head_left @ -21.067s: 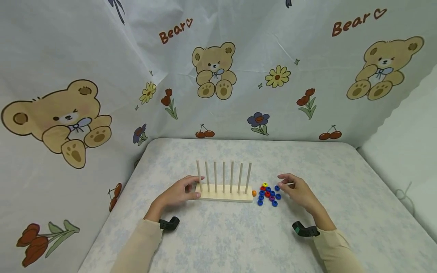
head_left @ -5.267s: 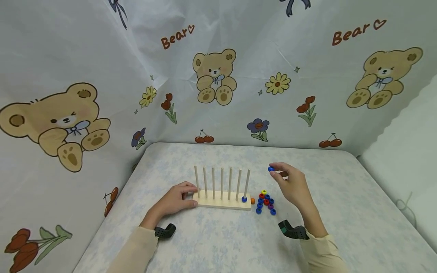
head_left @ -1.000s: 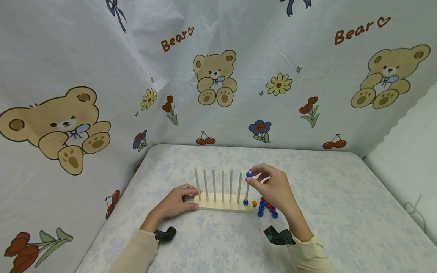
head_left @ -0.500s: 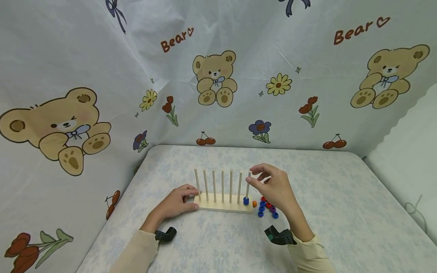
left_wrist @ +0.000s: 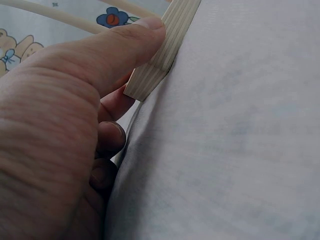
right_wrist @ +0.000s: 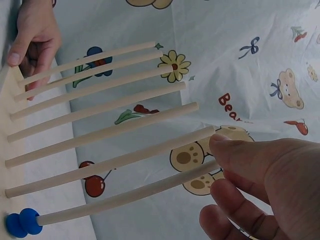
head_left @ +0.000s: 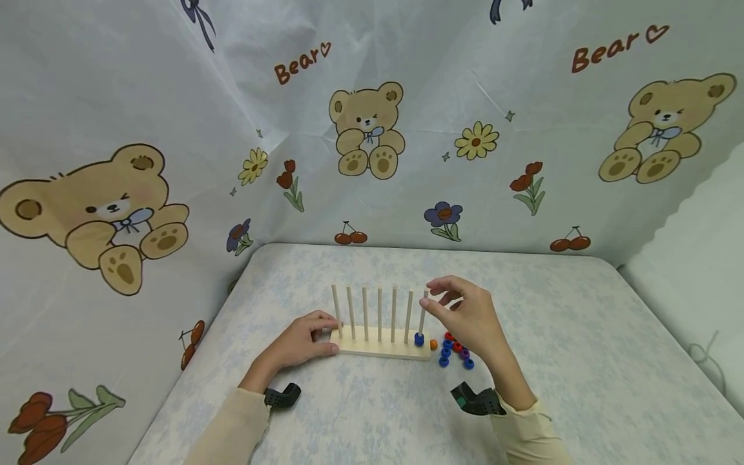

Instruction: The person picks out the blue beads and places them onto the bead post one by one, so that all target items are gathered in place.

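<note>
And there the left hand [head_left: 298,340] pinched the wooden pegboard [head_left: 378,346] at its left edge, presumably steadying it. The right hand [head_left: 466,311], narrowly parted and empty, framed the rightmost peg [head_left: 423,315]; two blue beads [head_left: 419,339] sat threaded below, loose beads [head_left: 457,347] beyond the right edge.

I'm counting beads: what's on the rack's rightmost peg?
Two blue beads sit stacked at the foot of that peg; above them no other bead shows. The stretch of peg inside the beads is covered.
</note>
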`<state>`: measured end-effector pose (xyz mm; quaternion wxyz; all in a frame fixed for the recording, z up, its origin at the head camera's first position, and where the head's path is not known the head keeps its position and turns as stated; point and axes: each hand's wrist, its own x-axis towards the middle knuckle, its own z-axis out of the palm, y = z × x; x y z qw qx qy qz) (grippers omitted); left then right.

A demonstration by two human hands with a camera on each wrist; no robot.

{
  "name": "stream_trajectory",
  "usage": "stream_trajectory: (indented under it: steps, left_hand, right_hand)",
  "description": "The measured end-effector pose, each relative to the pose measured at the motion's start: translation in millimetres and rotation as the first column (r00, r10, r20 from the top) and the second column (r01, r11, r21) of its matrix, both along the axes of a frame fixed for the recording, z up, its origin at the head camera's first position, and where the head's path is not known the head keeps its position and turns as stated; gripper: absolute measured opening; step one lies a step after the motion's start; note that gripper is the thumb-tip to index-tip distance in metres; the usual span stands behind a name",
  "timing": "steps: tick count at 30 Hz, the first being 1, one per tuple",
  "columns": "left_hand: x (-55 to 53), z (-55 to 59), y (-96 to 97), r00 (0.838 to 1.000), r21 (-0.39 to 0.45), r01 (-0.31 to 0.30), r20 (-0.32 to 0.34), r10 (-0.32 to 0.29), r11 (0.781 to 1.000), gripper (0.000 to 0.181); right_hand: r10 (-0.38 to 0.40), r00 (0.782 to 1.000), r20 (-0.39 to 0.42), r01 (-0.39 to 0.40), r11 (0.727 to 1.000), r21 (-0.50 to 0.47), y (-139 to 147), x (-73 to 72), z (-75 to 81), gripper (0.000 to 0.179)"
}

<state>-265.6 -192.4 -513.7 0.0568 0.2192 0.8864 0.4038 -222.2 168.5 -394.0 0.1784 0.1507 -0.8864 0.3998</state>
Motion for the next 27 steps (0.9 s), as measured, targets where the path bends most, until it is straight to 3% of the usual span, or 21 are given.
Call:
stream_trajectory:
  steps: [27]
  left_hand:
    - [-2.9,-5.2,-3.6,1.000,0.001,-0.008,-0.008,0.008,1.000,0.051]
  right_hand:
    - [-0.030,0.999,-0.034,0.030,1.000,0.009,6.6,-3.6,6.6,0.026]
